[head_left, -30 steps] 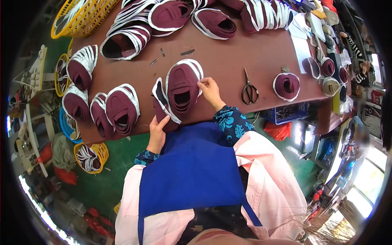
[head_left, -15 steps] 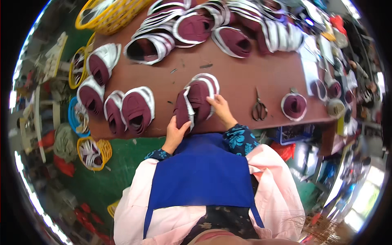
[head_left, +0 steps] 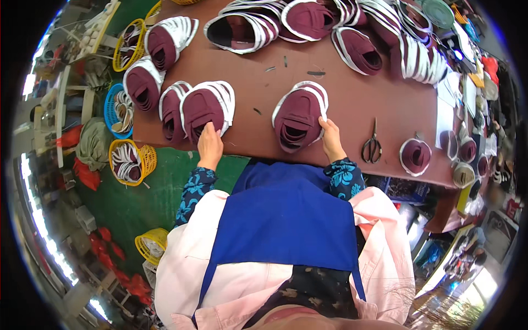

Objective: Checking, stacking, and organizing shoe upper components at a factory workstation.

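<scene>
Our left hand (head_left: 209, 144) rests its fingers on one stack of maroon shoe uppers (head_left: 204, 110); our right hand (head_left: 330, 138) pinches the middle stack (head_left: 298, 116) on the brown surface (head_left: 352, 93).

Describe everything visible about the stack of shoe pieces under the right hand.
The stack of shoe pieces is a nested pile of maroon fabric uppers edged in white trim, fanned so the white rims show along the top and right side. It lies flat on the brown table, near its front edge, directly ahead of the person. A dark opening shows at the lower end. The right hand rests its fingers on the stack's lower right edge. Nothing else touches it; the scissors lie apart to its right.
</scene>
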The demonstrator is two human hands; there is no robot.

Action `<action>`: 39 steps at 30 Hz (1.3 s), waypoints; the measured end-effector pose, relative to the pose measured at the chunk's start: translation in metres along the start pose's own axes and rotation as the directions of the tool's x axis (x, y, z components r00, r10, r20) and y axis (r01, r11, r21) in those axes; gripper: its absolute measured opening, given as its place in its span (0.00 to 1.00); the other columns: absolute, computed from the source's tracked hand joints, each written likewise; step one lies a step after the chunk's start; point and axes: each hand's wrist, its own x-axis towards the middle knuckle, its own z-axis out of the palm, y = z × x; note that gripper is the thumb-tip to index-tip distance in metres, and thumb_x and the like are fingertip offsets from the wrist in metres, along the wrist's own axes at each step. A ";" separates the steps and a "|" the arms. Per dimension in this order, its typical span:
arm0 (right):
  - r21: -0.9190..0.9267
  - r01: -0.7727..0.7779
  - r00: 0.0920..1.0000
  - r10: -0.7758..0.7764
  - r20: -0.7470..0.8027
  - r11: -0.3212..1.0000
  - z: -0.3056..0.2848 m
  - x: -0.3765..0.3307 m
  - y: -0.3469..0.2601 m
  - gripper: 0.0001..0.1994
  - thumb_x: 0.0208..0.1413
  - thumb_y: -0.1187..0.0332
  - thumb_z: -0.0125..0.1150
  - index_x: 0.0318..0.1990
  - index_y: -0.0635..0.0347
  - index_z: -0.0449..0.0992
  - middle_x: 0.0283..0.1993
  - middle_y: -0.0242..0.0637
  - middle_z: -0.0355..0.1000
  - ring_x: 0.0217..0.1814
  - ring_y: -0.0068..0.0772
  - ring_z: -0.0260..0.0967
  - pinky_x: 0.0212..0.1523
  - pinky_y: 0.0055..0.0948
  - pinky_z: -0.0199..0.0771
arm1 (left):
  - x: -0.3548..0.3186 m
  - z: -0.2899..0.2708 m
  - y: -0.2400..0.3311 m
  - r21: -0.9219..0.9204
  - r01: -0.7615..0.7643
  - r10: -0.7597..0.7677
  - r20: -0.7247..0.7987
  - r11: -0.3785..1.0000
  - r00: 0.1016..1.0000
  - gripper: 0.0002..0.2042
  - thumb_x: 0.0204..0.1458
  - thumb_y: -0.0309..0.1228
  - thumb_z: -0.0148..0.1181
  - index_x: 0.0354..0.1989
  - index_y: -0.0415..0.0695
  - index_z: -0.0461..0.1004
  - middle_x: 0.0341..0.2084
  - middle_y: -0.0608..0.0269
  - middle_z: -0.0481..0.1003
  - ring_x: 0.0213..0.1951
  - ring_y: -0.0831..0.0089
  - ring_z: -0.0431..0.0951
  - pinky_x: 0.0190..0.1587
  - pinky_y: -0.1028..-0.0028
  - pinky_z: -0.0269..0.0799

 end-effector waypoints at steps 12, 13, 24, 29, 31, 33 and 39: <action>0.188 -0.081 0.991 0.059 0.117 0.979 0.041 -0.040 -0.034 0.19 0.63 0.64 0.61 0.54 0.72 0.74 0.53 0.44 0.76 0.55 0.32 0.73 0.59 0.31 0.70 | 0.005 -0.021 0.071 -0.511 0.030 -0.032 0.005 0.859 0.999 0.22 0.53 0.38 0.67 0.48 0.36 0.69 0.38 0.50 0.70 0.41 0.57 0.73 0.46 0.62 0.69; 0.215 -0.131 0.977 0.089 0.195 0.968 0.049 -0.046 -0.044 0.19 0.64 0.64 0.60 0.55 0.71 0.73 0.54 0.43 0.75 0.56 0.32 0.73 0.60 0.32 0.70 | 0.004 -0.011 0.078 -0.625 0.097 -0.035 0.110 0.775 0.993 0.21 0.55 0.38 0.65 0.50 0.35 0.70 0.41 0.51 0.72 0.44 0.59 0.74 0.48 0.64 0.69; 0.348 -0.184 0.886 0.002 0.463 0.919 0.067 -0.079 -0.087 0.20 0.66 0.62 0.56 0.57 0.69 0.72 0.57 0.42 0.74 0.59 0.34 0.71 0.63 0.34 0.69 | 0.019 -0.057 0.140 -0.709 0.674 0.282 0.617 -0.206 0.735 0.16 0.61 0.32 0.61 0.51 0.34 0.75 0.46 0.57 0.79 0.46 0.71 0.80 0.51 0.70 0.76; 0.400 -0.203 0.857 -0.034 0.514 0.894 0.066 -0.087 -0.086 0.21 0.65 0.61 0.57 0.57 0.70 0.71 0.58 0.44 0.73 0.59 0.35 0.71 0.63 0.35 0.68 | 0.014 -0.060 0.148 -0.643 0.678 0.399 0.551 -0.358 0.733 0.16 0.62 0.32 0.58 0.53 0.34 0.73 0.49 0.55 0.78 0.48 0.70 0.79 0.53 0.69 0.75; 0.405 -0.195 0.867 -0.036 0.497 0.893 0.064 -0.090 -0.087 0.21 0.65 0.61 0.57 0.57 0.70 0.71 0.58 0.44 0.73 0.59 0.35 0.71 0.63 0.35 0.68 | 0.015 -0.055 0.147 -0.626 0.687 0.419 0.548 -0.368 0.724 0.16 0.63 0.32 0.58 0.54 0.34 0.73 0.49 0.55 0.78 0.48 0.69 0.79 0.53 0.69 0.75; 0.408 -0.188 0.876 -0.035 0.481 0.893 0.062 -0.091 -0.087 0.21 0.65 0.61 0.58 0.57 0.71 0.72 0.57 0.44 0.73 0.59 0.35 0.71 0.63 0.35 0.68 | 0.015 -0.053 0.146 -0.601 0.711 0.439 0.563 -0.364 0.700 0.17 0.63 0.32 0.58 0.55 0.35 0.72 0.49 0.55 0.78 0.49 0.69 0.79 0.54 0.68 0.75; 0.378 -0.140 0.901 -0.040 0.432 0.915 0.057 -0.092 -0.092 0.20 0.65 0.62 0.59 0.56 0.70 0.72 0.56 0.42 0.74 0.57 0.32 0.72 0.61 0.33 0.69 | 0.017 -0.048 0.159 -0.621 0.700 0.348 0.607 -0.352 0.714 0.20 0.64 0.37 0.56 0.57 0.34 0.70 0.51 0.55 0.76 0.51 0.68 0.78 0.56 0.68 0.73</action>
